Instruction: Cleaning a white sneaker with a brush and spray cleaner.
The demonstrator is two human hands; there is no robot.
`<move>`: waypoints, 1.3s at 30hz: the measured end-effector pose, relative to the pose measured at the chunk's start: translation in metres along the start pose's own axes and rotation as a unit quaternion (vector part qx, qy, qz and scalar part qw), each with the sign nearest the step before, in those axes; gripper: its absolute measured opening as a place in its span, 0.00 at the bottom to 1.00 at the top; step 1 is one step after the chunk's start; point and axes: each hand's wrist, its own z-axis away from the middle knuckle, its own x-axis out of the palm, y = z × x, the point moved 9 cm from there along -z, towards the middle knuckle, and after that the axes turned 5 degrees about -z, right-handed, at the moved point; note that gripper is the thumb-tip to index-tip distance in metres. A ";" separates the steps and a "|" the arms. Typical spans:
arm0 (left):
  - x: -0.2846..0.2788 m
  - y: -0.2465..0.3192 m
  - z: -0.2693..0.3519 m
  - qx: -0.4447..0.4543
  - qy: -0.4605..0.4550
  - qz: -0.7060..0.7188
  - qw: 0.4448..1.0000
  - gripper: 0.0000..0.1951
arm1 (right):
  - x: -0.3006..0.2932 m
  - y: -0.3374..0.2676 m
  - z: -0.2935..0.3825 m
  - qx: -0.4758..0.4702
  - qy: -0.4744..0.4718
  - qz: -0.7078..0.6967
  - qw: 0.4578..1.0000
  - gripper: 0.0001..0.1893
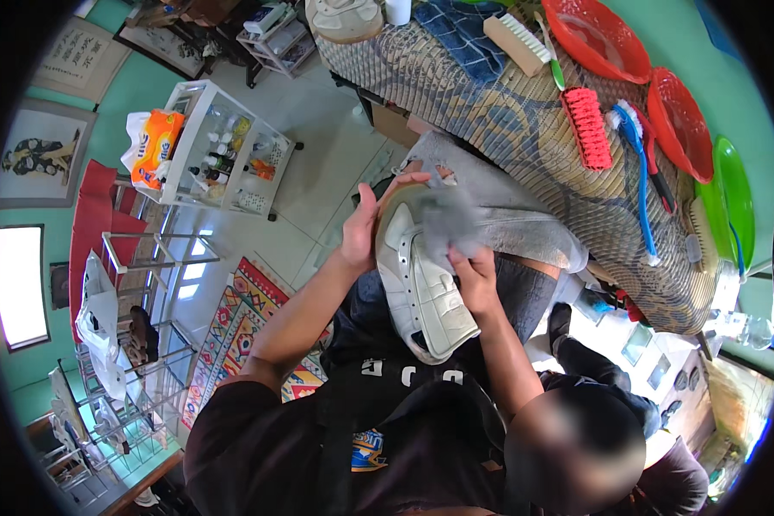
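A white high-top sneaker [426, 290] without laces lies tilted over my lap. My left hand [364, 222] grips it by the sole near the toe, thumb and fingers spread around the edge. In my right hand [476, 274] is a grey cloth [453, 222], blurred by motion, against the side of the shoe's upper. The cloth hides part of the toe and side. Beneath the shoe, a grey towel [522, 226] is draped across my leg.
On the mat-covered table [490, 122] are a wooden brush [516, 45], a red-bristled brush [587, 129], a blue brush [638, 174], red basins [680, 126], a green basin [725, 206], a checked cloth [458, 35] and another shoe [343, 19]. A white cart [232, 155] stands left; a person [574, 445] is at right.
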 end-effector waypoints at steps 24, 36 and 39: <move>-0.047 -0.021 0.006 -0.157 0.137 0.068 0.976 0.41 | 0.116 -0.102 0.003 -0.201 -0.518 0.275 0.785 0.10; -0.032 -0.010 0.001 -0.117 0.129 0.051 0.983 0.38 | 0.140 -0.110 -0.021 -0.152 -0.618 0.359 0.683 0.12; -0.006 -0.010 -0.004 -0.124 -0.014 0.189 0.974 0.38 | 0.110 -0.118 -0.075 -0.227 -0.443 0.330 0.802 0.10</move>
